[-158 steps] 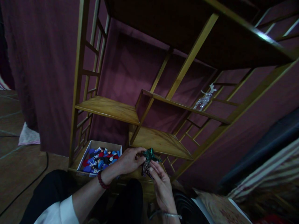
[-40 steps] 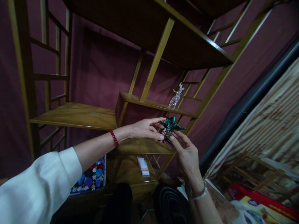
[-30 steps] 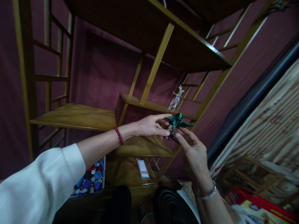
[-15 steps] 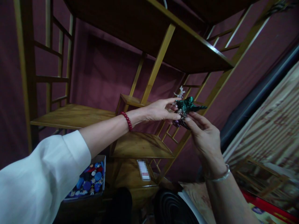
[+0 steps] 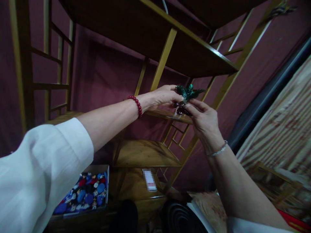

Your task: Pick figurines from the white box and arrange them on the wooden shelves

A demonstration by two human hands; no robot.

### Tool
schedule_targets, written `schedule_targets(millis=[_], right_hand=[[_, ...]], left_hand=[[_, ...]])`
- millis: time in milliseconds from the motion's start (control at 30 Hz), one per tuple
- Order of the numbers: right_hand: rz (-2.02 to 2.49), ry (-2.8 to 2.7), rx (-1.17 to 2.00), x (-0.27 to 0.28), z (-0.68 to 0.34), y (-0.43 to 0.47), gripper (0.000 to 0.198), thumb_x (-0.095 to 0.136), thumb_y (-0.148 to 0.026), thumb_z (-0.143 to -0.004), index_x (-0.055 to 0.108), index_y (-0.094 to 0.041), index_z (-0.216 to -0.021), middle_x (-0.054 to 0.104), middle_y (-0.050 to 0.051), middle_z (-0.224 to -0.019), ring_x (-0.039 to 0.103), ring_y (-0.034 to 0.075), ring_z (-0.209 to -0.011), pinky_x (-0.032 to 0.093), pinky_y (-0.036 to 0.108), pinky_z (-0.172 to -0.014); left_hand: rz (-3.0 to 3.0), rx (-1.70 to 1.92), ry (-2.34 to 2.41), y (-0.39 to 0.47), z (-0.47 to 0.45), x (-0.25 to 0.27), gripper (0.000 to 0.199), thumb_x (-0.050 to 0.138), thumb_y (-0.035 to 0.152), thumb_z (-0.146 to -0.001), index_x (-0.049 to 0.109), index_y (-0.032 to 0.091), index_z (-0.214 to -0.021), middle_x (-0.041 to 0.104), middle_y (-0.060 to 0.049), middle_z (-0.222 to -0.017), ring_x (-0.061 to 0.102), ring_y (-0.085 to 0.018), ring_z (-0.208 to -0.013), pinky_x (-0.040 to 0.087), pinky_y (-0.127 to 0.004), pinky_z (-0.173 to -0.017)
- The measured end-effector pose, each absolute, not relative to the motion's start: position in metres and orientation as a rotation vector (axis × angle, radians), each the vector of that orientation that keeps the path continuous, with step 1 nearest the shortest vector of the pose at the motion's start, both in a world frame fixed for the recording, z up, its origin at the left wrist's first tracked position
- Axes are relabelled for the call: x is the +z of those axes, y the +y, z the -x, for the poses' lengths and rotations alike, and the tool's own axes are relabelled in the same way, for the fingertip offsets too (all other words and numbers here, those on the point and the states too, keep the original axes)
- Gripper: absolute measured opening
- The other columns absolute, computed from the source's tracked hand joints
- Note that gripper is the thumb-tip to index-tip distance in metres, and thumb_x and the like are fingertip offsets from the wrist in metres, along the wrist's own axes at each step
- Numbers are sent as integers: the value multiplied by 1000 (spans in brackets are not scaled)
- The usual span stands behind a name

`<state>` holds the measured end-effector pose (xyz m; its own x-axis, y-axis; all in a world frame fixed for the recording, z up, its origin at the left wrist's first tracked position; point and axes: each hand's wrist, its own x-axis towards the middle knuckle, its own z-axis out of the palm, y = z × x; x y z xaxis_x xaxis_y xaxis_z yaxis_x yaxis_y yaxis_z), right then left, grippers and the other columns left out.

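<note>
Both hands hold a small figurine [image 5: 190, 93] in front of the wooden shelf unit. Its upper part is shiny dark green and spiky; darker purplish and silvery parts hang below. My left hand [image 5: 165, 95], with a red bead bracelet at the wrist, grips it from the left, fingertips partly hidden behind it. From the right, my right hand [image 5: 205, 118] pinches its lower side between thumb and fingers. A silvery bracelet circles that wrist. The figurine's exact shape is hard to make out in the dim light.
A wooden shelf board [image 5: 148, 154] lies below the hands, with a thick upper shelf [image 5: 194, 35] overhead. At lower left stands an open box [image 5: 108, 181] of small blue, red and white figures. A blurred white item [image 5: 149, 180] rests on a low board. Striped curtain [image 5: 286, 123] hangs at right.
Both hands and the figurine have moved up and slightly left in view. The figurine has turned, and its pale branching part no longer sticks up above my left hand.
</note>
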<state>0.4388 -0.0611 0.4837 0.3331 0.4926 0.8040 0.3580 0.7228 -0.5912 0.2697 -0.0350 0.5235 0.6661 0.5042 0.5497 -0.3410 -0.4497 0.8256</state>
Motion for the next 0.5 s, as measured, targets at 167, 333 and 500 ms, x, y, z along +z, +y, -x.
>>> schedule_targets(millis=[167,333,500], right_hand=[[829,-1267,148,490,-438,-46,34,75,-27,-57,62,-15,-85,67,3,-79,65,19,-75,56,36,-69],[810,-1271,217,493,-436,-33,34,76,-25,-55,61,-16,-84,67,3,-80,64,19,-74,56,36,-69],[793,-1310,272,494,-441,-14,37,77,-25,-51,59,-16,-82,67,4,-80,64,19,-76,55,37,-72]], left_hand=[[-1801,1077,307,-27,-279,530,20,59,4,-66,55,12,-84,59,-2,-70,55,-8,-60,47,-24,-65],[-1789,1207,464,-19,-290,532,12,62,8,-63,56,11,-74,55,-1,-59,52,-8,-54,44,-21,-58],[-1668,1270,593,-16,-298,528,12,61,17,-68,59,11,-78,60,-5,-63,56,-12,-62,43,-23,-60]])
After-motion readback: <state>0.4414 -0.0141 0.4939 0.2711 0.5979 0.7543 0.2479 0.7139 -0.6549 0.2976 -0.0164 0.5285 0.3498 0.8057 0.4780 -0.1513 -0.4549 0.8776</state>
